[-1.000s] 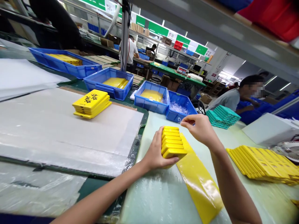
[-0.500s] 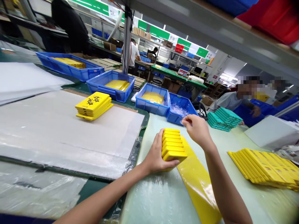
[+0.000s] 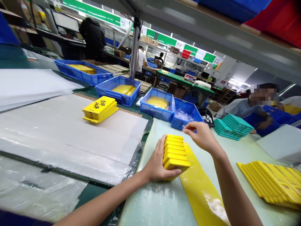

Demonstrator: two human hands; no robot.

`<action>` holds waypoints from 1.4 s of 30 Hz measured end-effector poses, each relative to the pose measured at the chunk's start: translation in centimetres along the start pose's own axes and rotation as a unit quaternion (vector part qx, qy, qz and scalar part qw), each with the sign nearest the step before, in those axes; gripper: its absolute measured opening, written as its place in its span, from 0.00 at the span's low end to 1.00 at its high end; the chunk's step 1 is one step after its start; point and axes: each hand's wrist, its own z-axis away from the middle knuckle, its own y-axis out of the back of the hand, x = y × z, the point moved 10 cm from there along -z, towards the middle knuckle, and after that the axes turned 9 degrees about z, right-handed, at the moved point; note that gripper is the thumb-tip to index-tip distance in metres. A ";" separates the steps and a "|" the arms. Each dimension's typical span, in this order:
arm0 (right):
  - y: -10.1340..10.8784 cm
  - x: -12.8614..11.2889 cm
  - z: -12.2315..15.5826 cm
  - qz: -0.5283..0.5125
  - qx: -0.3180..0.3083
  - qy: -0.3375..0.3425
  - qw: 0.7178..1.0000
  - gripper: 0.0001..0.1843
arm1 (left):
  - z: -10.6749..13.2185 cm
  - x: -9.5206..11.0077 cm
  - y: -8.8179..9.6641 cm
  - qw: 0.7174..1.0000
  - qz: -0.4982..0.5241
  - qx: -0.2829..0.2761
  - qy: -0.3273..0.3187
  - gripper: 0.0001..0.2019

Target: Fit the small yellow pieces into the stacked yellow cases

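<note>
While in the left hand (image 3: 156, 161), stacked yellow cases (image 3: 176, 152)

This is a factory packing floor: long work desks (image 3: 172, 75) run back under strip lights, lined with blue plastic crates (image 3: 152, 114) and stacked yellow cases (image 3: 176, 152). A digital scale (image 3: 190, 78) stands on one desk, and a seated co-worker (image 3: 242, 108) works beneath green wall signs (image 3: 166, 40).

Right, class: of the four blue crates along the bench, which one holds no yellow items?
The blue crate nearest the right hand: it holds clear scraps, while the other three hold yellow pieces.
</note>
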 end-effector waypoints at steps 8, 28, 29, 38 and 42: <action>-3.1 -5.2 -0.6 -0.033 -0.064 0.074 0.995 0.07 | -0.2 0.4 -0.1 1.000 -0.004 -0.004 -0.007 0.69; -0.9 15.7 -12.2 0.094 0.119 -0.206 0.967 0.12 | 0.4 -0.8 0.4 1.000 -0.014 -0.010 -0.014 0.67; -1.6 16.5 -12.8 0.088 0.115 -0.219 0.965 0.10 | 0.4 -0.9 0.4 1.000 -0.014 -0.011 -0.015 0.66; -5.4 20.2 -12.4 -0.001 0.088 -0.251 0.964 0.07 | 0.5 -1.1 0.9 1.000 -0.022 0.000 -0.017 0.65; -4.4 19.3 -11.7 -0.061 0.120 -0.226 0.965 0.11 | 0.4 -1.1 0.9 1.000 -0.020 -0.004 -0.014 0.65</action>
